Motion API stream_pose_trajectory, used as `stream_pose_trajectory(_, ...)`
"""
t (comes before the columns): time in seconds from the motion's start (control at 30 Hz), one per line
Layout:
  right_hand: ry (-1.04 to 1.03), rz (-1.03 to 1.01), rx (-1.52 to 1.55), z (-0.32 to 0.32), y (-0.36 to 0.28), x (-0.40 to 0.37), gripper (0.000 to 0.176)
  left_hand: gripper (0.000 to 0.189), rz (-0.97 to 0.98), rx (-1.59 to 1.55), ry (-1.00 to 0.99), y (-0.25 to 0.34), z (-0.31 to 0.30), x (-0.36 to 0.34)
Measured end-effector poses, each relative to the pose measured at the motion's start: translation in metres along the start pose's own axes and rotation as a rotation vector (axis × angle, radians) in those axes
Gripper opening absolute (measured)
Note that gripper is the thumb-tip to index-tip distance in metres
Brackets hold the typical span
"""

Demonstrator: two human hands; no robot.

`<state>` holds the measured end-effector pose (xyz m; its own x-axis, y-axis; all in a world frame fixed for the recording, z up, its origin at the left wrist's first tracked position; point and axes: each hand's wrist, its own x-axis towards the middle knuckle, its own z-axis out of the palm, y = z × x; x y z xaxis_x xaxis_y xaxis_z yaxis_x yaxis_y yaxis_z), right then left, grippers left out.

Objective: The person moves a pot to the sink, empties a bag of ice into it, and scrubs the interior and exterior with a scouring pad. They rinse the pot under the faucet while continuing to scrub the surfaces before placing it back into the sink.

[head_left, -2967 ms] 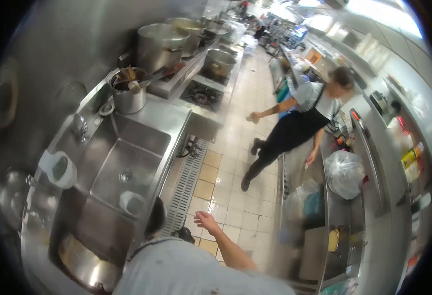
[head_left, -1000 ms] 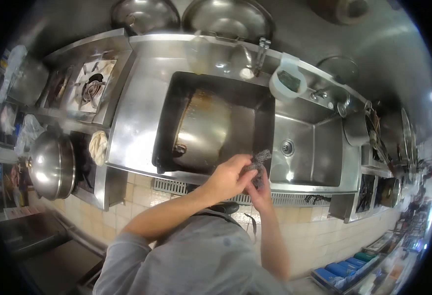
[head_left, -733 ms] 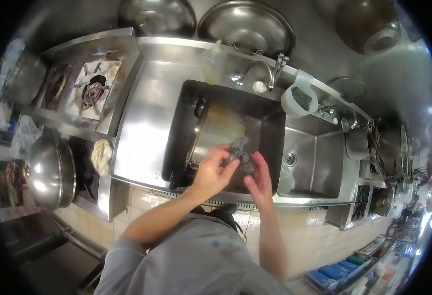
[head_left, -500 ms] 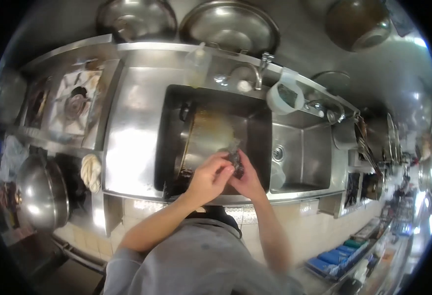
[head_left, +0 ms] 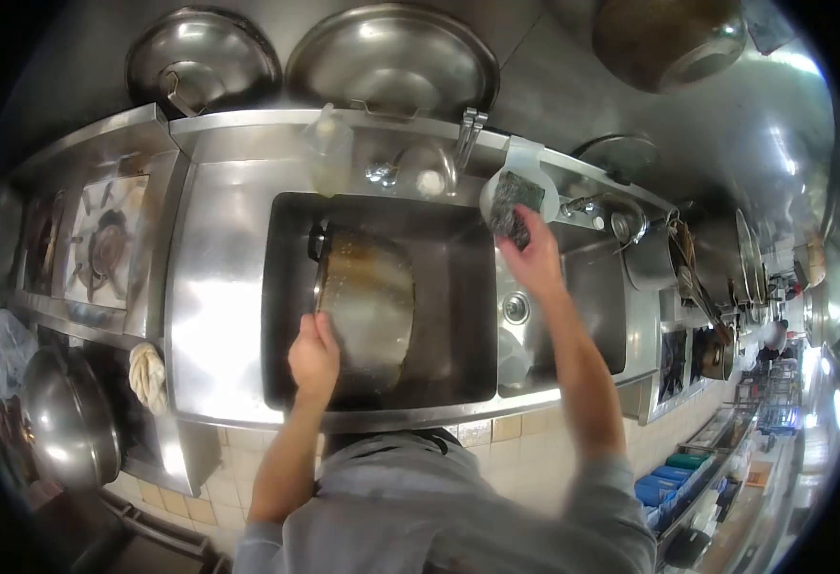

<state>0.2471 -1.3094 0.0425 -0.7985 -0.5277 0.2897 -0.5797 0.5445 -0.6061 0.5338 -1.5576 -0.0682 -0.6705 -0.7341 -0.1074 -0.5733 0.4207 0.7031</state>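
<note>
A large steel pot (head_left: 367,297) lies on its side in the left basin of the sink (head_left: 458,316), its wall streaked brown. My left hand (head_left: 314,356) grips the pot's near rim. My right hand (head_left: 532,256) reaches up to the white plastic holder (head_left: 535,184) on the sink's back ledge. It holds a dark steel-wool scourer (head_left: 510,212) at the holder's mouth.
A faucet (head_left: 439,170) and a clear squeeze bottle (head_left: 326,153) stand on the back ledge. The right basin (head_left: 592,297) has a drain. Pot lids (head_left: 391,57) hang on the wall. A gas burner (head_left: 104,244) and a rolled cloth (head_left: 147,373) are at left.
Both hands were bunching the scourer over the pot. Now they have parted: the right hand has carried it up to the white holder, the left has dropped onto the pot's rim.
</note>
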Motion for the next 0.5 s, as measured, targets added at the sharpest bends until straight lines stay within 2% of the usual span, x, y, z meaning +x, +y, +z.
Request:
stream_pose_trajectory(0.07, 0.024, -0.106, -0.143, -0.003, 0.047, 0.034, 0.055, 0.037, 0.093, 0.079, 0.174, -0.006, 0.003, 0.002)
stream_pose_trajectory(0.1, 0.018, -0.113, -0.137, -0.006, 0.066, 0.052, 0.055, 0.037, 0.085, 0.082, 0.181, -0.001, 0.006, 0.003)
stream_pose_trajectory(0.17, -0.127, -0.026, -0.218, -0.002, 0.099, 0.078, 0.052, 0.038, 0.051, 0.089, 0.206, 0.005, 0.004, 0.001)
stream_pose_trajectory(0.2, -0.229, 0.141, -0.120, -0.003, 0.104, 0.092, 0.052, 0.039, 0.087, 0.065, 0.233, 0.005, 0.005, 0.002)
stream_pose_trajectory(0.33, -0.407, 0.093, -0.298, 0.010, 0.126, 0.129, 0.051, 0.040, 0.077, 0.050, 0.241, 0.002, 0.010, 0.002)
stream_pose_trajectory(0.43, -0.538, 0.182, -0.296, 0.014, 0.123, 0.140, 0.050, 0.042, 0.038, 0.052, 0.239, 0.007, 0.010, 0.002)
stream_pose_trajectory(0.5, -0.725, 0.229, -0.410, 0.017, 0.120, 0.145, 0.047, 0.042, 0.029, 0.080, 0.242, 0.009, 0.011, 0.002)
